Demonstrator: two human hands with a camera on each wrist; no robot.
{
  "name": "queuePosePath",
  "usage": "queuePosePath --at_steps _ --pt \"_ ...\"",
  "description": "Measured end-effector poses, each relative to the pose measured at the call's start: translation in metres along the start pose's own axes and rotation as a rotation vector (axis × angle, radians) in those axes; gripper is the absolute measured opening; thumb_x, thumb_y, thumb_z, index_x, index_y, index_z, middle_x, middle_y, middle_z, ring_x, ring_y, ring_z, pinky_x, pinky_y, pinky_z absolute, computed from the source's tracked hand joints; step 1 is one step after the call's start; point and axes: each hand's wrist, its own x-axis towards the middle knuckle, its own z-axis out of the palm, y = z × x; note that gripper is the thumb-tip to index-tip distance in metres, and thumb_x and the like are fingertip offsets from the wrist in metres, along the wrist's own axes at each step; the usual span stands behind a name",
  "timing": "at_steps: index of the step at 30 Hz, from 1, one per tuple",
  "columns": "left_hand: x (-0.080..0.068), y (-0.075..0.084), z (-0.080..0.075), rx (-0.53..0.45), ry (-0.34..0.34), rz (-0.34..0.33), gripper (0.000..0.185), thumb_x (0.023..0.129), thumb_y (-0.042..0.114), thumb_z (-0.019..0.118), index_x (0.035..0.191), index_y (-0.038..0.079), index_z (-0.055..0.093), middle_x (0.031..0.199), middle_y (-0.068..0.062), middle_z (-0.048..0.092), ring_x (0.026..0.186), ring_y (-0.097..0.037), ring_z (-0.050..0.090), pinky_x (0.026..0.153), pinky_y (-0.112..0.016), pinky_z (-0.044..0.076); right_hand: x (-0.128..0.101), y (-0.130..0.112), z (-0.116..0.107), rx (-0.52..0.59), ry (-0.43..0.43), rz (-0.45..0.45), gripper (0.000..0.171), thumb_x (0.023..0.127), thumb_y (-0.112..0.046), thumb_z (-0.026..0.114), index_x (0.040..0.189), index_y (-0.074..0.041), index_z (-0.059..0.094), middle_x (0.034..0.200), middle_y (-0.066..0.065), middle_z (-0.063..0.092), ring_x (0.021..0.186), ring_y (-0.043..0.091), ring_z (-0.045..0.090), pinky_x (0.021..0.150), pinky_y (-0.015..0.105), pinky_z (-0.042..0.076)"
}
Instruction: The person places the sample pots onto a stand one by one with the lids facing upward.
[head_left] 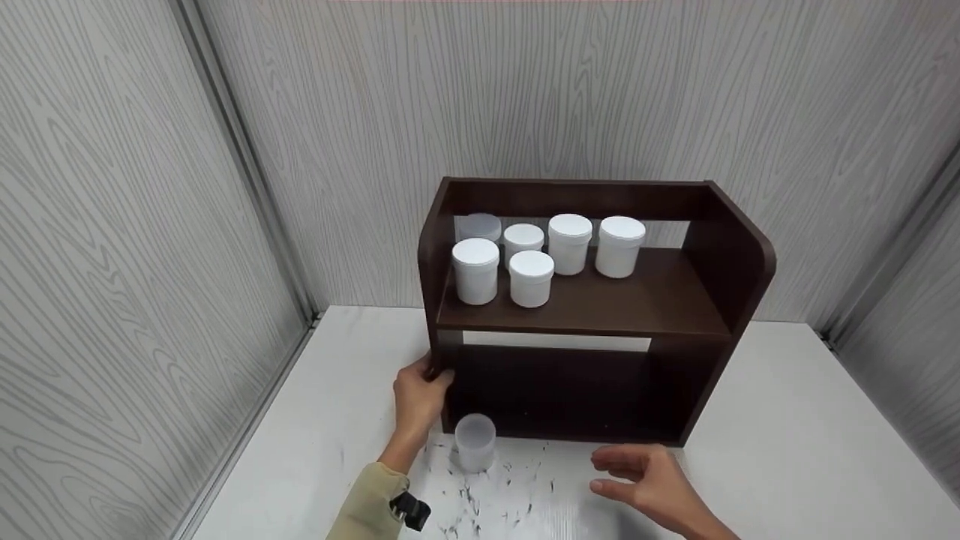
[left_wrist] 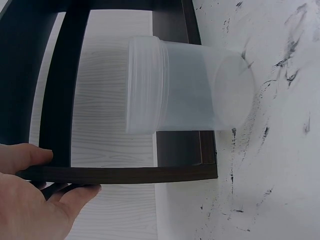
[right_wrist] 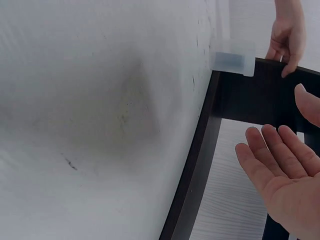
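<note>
Head view shows my left hand [head_left: 420, 394] gripping the shelf [head_left: 585, 315] at the lower front edge of its left side panel. The thumb and fingers are curled round the thin board, pinching it between them; the left wrist view shows the thumb on one face and the fingers [left_wrist: 75, 192] under the other. My right hand [head_left: 649, 480] holds nothing. Its grip is spread, fingers loosely apart and palm turned inward, hovering above the table [head_left: 787, 450] just in front of the shelf's bottom edge, near it but not touching.

The shelf is dark brown, smooth board with rounded upper corners. It stands upright, with its open front facing me and its long axis running left to right along the back wall.

A clear jar [head_left: 475, 441], frosted plastic, round and without a lid, stands upright on the table. It is just in front of the shelf's lower left corner, close beside my left hand. I cannot tell whether it touches the shelf.

On the upper board stand five white jars [head_left: 570, 244] with white lids, grouped toward the left, and one more frosted jar [head_left: 480, 226] behind them.

The table is white, marked with black scuffs [head_left: 517, 487] near the clear jar. The walls [head_left: 112, 225] are grey with a wood-grain pattern.
</note>
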Motion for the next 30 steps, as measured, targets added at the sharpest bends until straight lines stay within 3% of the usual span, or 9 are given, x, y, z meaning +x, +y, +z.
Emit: queuePosePath --at_steps 11,21,30 --pt "0.001 0.0 0.0 -0.019 -0.034 0.004 0.049 0.095 0.006 0.068 0.14 -0.013 0.059 0.13 -0.027 0.068 0.121 -0.038 0.066 0.1 -0.048 0.054 0.028 0.005 0.024 -0.033 -0.039 -0.064 0.045 0.086 -0.018 0.089 0.122 0.004 0.074 0.119 0.023 0.074 0.109 0.034 0.073 0.095 0.041 0.057" --pt "0.002 0.0 0.001 -0.006 -0.027 0.009 0.048 0.094 0.005 0.07 0.139 -0.012 0.061 0.128 -0.026 0.069 0.12 -0.038 0.067 0.099 -0.048 0.054 0.056 0.007 0.049 -0.045 -0.027 -0.108 0.045 0.085 -0.02 0.09 0.122 0.0 0.075 0.116 0.019 0.076 0.107 0.038 0.073 0.094 0.045 0.058" --pt "0.001 -0.002 0.001 -0.014 -0.006 0.002 0.048 0.092 0.004 0.07 0.137 -0.011 0.062 0.127 -0.027 0.069 0.118 -0.037 0.068 0.098 -0.047 0.055 0.073 0.005 0.068 -0.049 -0.068 -0.129 0.055 0.085 -0.019 0.09 0.13 0.006 0.07 0.127 0.026 0.07 0.117 0.037 0.069 0.102 0.046 0.053"
